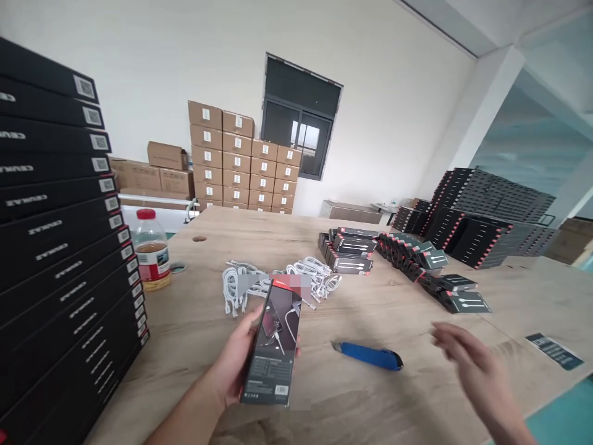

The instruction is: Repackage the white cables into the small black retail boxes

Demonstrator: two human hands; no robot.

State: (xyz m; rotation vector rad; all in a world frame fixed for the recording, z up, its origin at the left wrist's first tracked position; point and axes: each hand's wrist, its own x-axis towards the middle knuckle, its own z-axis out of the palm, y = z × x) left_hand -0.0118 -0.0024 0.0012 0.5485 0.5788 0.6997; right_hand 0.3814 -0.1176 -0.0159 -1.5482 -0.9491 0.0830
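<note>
Left hand clasps a box beside the cutter; right hand opposite, loosely open, empty: careless reaching risks cuts.

In my left hand I see a smooth, printed card box; beyond the grip, plastic-looking cables; to its right, a plastic-handled knife; beneath, a matt wood-grain table.

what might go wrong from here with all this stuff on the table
The blue utility knife lies between the left hand, holding a black box, and the right hand; a careless reach might mean a cut. The tall stack of boxes could topple if bumped, perhaps knocking the bottle beside it.
</note>
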